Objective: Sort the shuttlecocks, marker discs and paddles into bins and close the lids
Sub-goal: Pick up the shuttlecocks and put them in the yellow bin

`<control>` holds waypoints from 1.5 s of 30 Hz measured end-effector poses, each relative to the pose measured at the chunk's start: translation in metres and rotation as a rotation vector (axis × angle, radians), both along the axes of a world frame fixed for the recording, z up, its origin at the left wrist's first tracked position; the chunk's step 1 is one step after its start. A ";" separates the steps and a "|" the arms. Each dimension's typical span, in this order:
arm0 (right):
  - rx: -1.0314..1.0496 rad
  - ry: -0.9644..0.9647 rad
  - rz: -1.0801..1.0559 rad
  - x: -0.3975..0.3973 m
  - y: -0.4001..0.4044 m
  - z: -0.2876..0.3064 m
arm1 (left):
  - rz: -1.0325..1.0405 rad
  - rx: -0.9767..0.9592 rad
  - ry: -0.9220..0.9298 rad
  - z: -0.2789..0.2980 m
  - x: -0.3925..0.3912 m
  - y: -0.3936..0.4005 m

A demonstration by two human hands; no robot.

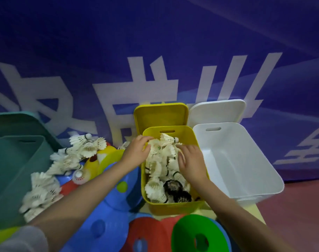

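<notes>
— nearest the camera, what lies on the table?

— a green marker disc (198,235) with a round hole, overlapping a red marker disc (149,231), with blue perforated paddles (102,222) just left of them. a grey sleeve (18,239) shows at the bottom left corner.

— and the hands?

— both reach into the yellow bin (175,206). the left hand (136,150) and the right hand (190,160) have their fingers curled around a bunch of white shuttlecocks (163,151), grasping it from either side just above the heap already in that bin. a couple of dark shuttlecocks (173,186) sit near the bin's front.

— what else waits to be sorted?

— loose shuttlecocks (64,164) trail across the table to the left, beside yellow marker discs (95,160).

— other bins?

— a white bin (246,160) touches the yellow one on the right; a teal bin (11,170) stands at far left. behind them the yellow lid (160,115) and white lid (217,111) lean upright against a blue banner (155,42) with large white characters.
</notes>
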State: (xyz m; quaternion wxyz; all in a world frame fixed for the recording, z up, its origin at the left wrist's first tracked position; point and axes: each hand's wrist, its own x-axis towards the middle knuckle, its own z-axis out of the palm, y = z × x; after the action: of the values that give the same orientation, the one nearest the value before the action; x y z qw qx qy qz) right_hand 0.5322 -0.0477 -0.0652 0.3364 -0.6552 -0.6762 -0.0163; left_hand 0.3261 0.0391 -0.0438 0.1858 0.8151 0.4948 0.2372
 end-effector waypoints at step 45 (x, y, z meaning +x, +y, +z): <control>-0.744 -0.698 0.635 -0.403 0.026 -0.087 | 0.868 -0.296 -0.315 -0.134 -0.364 -0.146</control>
State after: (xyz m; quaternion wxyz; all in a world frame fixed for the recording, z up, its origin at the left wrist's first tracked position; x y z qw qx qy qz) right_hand 0.1297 -0.0218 -0.1518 -0.1691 -0.4511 -0.8696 0.1086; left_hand -0.0375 -0.1065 -0.1778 0.2566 0.4523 0.7834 0.3404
